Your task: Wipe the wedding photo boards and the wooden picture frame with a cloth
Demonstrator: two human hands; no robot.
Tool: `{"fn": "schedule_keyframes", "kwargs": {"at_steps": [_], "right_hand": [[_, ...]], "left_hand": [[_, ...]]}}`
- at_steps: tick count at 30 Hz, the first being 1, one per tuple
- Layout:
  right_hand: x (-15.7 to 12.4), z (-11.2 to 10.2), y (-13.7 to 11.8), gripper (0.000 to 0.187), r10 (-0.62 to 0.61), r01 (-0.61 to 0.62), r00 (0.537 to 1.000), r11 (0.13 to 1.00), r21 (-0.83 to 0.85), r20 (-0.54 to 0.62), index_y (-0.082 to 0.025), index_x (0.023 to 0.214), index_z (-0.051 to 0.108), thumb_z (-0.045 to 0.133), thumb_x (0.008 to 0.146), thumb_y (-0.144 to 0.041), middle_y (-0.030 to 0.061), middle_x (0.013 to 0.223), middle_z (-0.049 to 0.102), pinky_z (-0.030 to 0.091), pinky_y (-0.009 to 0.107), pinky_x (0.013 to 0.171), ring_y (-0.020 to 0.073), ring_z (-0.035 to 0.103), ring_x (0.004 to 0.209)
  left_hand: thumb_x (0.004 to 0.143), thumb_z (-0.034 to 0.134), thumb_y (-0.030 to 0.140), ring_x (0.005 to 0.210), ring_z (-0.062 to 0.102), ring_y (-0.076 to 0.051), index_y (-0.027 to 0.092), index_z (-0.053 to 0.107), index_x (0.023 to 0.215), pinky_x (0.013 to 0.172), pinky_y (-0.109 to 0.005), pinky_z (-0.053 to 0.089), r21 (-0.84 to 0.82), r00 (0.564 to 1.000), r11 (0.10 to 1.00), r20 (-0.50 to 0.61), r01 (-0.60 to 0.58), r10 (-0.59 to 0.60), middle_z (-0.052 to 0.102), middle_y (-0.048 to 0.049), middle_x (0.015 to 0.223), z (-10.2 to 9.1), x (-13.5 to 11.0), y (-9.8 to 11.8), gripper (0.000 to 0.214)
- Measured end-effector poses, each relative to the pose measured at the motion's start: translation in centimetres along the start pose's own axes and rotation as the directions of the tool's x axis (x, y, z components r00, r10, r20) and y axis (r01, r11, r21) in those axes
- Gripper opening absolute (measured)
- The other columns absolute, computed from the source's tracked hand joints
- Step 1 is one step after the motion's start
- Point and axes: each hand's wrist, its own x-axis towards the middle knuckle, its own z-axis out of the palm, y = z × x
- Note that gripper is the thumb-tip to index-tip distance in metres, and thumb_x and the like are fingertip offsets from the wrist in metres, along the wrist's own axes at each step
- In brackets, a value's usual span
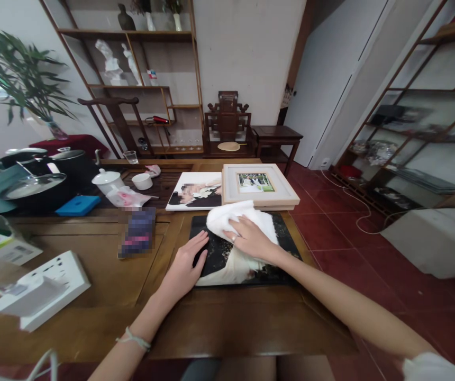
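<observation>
A dark photo panel (212, 252) with a pale figure or dress on it lies flat on the wooden table in front of me. My left hand (184, 263) rests on the panel's left edge, fingers stretched out and the thumb apart. Under my right hand (250, 239) is a folded white towel (266, 222), pressed onto the upper part of the panel. The towel and my hand hide much of the picture there. Just behind lie a white photo panel (196, 190) and a pale wooden picture frame (259, 180) holding a small photo.
On the left of the table (251, 317) are a white power strip (48, 291), a tissue box (7, 238), a blue box (78, 205), a lidded pot (35, 188) and white teaware (108, 181). A chair (227, 124) and shelves (140, 87) stand beyond.
</observation>
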Motion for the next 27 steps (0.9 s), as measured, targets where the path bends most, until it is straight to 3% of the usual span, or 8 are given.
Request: {"fn": "schedule_keyframes", "kwargs": {"at_steps": [5,9,16,22,24,27], "right_hand": [[3.4,1.5,-2.1,0.023,-0.053,0.053,0.998,0.999,0.010,0.025,-0.016,0.098,0.060,0.041,0.093,-0.028,0.0095,0.108,0.064,0.036,0.036,0.089,0.0251,0.055,0.103],[3.7,1.7,-2.4,0.024,-0.062,0.062,0.998,0.998,-0.002,0.023,-0.016,0.102,0.059,0.041,0.093,-0.030,0.0106,0.108,0.063,0.036,0.037,0.090,0.0260,0.053,0.105],[-1.1,-0.1,1.5,0.029,0.023,-0.023,1.000,0.999,-0.032,-0.001,-0.018,0.109,0.059,0.039,0.094,-0.033,0.0103,0.123,0.058,0.033,0.042,0.100,0.0268,0.050,0.115],[-5.1,-2.5,6.4,0.038,0.174,-0.180,0.982,0.981,-0.077,-0.075,-0.011,0.112,0.056,0.033,0.094,-0.035,0.0203,0.124,0.055,0.037,0.053,0.096,0.0363,0.043,0.123],[-5.9,-2.9,6.8,0.031,0.147,-0.152,0.987,0.984,-0.088,-0.063,-0.013,0.105,0.059,0.037,0.092,-0.032,0.0190,0.121,0.057,0.034,0.053,0.100,0.0342,0.044,0.122],[-7.5,-3.1,5.6,0.018,-0.023,0.022,1.000,0.992,-0.125,-0.007,-0.015,0.090,0.061,0.046,0.086,-0.024,0.0181,0.125,0.054,0.025,0.053,0.107,0.0300,0.043,0.124]], "left_hand": [[0.087,0.044,0.024,0.117,0.056,-0.025,0.013,0.063,0.113,0.100,-0.046,0.044,0.004,1.000,0.999,0.002,0.031,-0.031,0.062,-0.0139,0.122,-0.2,0.0,0.2,0.034],[0.088,0.044,0.026,0.116,0.057,-0.025,0.015,0.063,0.113,0.099,-0.046,0.045,-0.011,0.999,0.999,-0.006,0.038,-0.038,0.063,-0.0127,0.121,-0.1,-0.1,0.1,0.033],[0.089,0.043,0.028,0.122,0.051,-0.024,0.012,0.060,0.116,0.104,-0.044,0.040,-0.045,0.998,0.997,0.016,0.057,-0.056,0.057,-0.0144,0.129,-0.1,-0.1,0.1,0.035],[0.089,0.043,0.030,0.131,0.040,-0.025,0.011,0.053,0.124,0.108,-0.045,0.033,-0.021,0.995,0.994,0.010,0.103,-0.103,0.047,-0.0149,0.139,-0.1,-0.2,-0.1,0.041],[0.090,0.042,0.031,0.133,0.037,-0.024,0.011,0.051,0.125,0.109,-0.045,0.031,-0.023,0.994,0.994,0.017,0.104,-0.104,0.046,-0.0151,0.139,0.0,-0.2,-0.2,0.042],[0.090,0.040,0.031,0.133,0.037,-0.024,0.013,0.050,0.126,0.110,-0.045,0.031,-0.033,0.994,0.994,0.025,0.107,-0.106,0.048,-0.0146,0.138,0.1,-0.2,-0.4,0.041]]}}
